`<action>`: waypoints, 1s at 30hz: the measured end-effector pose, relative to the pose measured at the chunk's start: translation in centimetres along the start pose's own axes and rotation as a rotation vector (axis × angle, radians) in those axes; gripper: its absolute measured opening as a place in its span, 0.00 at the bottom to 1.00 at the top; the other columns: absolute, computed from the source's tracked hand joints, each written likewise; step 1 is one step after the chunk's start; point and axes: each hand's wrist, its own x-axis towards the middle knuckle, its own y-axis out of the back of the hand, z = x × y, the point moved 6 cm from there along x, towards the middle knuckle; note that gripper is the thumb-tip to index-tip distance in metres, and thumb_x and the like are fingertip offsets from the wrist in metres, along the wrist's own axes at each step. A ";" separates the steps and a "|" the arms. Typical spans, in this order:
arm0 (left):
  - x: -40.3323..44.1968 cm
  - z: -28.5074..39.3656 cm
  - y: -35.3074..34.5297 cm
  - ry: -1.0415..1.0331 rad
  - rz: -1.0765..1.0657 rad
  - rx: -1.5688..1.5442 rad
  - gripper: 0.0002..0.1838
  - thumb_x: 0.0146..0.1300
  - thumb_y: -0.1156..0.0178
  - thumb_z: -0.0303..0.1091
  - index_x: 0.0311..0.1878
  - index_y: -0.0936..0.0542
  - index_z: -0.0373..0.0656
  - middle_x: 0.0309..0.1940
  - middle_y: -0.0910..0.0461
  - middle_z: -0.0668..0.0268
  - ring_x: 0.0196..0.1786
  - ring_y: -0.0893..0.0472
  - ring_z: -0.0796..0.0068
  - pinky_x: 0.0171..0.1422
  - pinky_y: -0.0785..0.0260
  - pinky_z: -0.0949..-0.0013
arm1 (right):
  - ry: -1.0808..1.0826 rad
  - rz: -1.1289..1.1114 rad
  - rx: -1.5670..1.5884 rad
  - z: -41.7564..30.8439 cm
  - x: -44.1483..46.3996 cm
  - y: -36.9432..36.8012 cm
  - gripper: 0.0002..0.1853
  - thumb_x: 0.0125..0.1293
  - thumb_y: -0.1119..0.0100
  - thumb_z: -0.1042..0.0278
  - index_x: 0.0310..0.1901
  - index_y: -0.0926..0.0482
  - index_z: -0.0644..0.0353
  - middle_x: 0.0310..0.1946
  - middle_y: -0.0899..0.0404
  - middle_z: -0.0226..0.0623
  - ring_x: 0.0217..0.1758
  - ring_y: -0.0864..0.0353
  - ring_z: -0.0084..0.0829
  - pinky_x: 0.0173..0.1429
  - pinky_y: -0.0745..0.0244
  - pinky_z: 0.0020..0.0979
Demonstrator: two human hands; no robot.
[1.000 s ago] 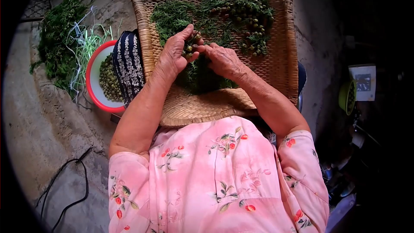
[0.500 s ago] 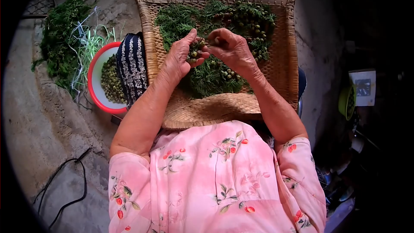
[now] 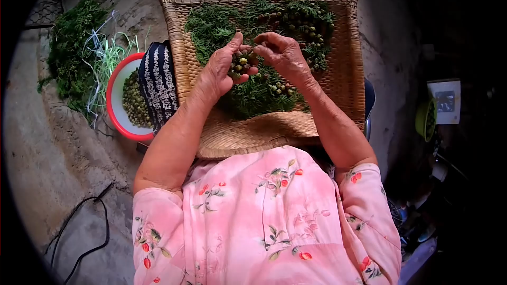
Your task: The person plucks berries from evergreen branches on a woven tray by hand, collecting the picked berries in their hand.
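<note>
My left hand (image 3: 221, 68) is curled around a cluster of round green cones (image 3: 243, 62), held over a woven wicker tray (image 3: 346, 84) on my lap. Close by on the right, my right hand (image 3: 285, 58) is pinched at the top of that cluster, its thumb and forefinger pressed together. Whatever lies between those fingertips is too small to make out. Feathery green conifer sprigs (image 3: 253, 97) lie in the tray beneath both hands. More round cones (image 3: 311, 32) sit among the foliage at the tray's far right.
A red-rimmed white basin (image 3: 112, 92) with many green cones stands left of the tray, partly behind dark patterned cloth (image 3: 160, 82). Cut branches (image 3: 74, 47) and pale plastic strips (image 3: 108, 50) lie beyond it. A black cable (image 3: 105, 221) crosses the floor; a green bowl (image 3: 424, 119) stands right.
My right fingertips have shifted slightly left and up at the cluster. The cones in my left hand show more openly. The whole view has shifted slightly.
</note>
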 end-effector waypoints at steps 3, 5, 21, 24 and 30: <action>-0.1 -0.1 -0.2 0.013 -0.005 0.047 0.27 0.60 0.48 0.63 0.38 0.24 0.45 0.27 0.20 0.67 0.22 0.20 0.75 0.15 0.33 0.79 | 0.143 0.017 -0.041 -0.2 0.2 -0.6 0.08 0.57 0.39 0.70 0.37 0.21 0.62 0.26 0.22 0.41 0.30 0.21 0.32 0.36 0.27 0.31; -0.3 -0.2 -0.3 0.025 0.002 0.079 0.28 0.60 0.49 0.64 0.38 0.24 0.45 0.27 0.20 0.67 0.22 0.20 0.76 0.15 0.33 0.78 | 0.019 0.070 0.067 -0.7 0.1 -0.1 0.07 0.57 0.40 0.70 0.37 0.21 0.62 0.25 0.22 0.39 0.29 0.22 0.29 0.34 0.28 0.30; -0.2 -0.4 -0.3 -0.003 0.030 0.080 0.27 0.60 0.52 0.67 0.33 0.25 0.50 0.24 0.25 0.73 0.24 0.25 0.77 0.20 0.33 0.73 | 0.604 0.075 -0.509 -4.9 -1.2 -1.8 0.07 0.46 0.41 0.78 0.30 0.25 0.61 0.38 0.27 0.42 0.41 0.26 0.46 0.42 0.29 0.41; -0.3 -0.6 -0.5 0.016 0.011 0.070 0.27 0.60 0.52 0.66 0.33 0.25 0.50 0.24 0.25 0.73 0.24 0.26 0.76 0.21 0.32 0.71 | 0.567 0.055 -0.461 -4.4 -1.1 -1.9 0.05 0.50 0.42 0.77 0.30 0.26 0.63 0.37 0.26 0.44 0.41 0.25 0.46 0.43 0.28 0.40; -0.6 0.2 -0.8 -0.021 -0.065 0.020 0.28 0.62 0.55 0.66 0.35 0.24 0.48 0.25 0.24 0.72 0.26 0.23 0.76 0.22 0.31 0.70 | 0.264 0.072 -0.044 -3.0 -0.4 -0.3 0.04 0.56 0.44 0.76 0.33 0.26 0.64 0.36 0.27 0.43 0.40 0.24 0.42 0.43 0.27 0.36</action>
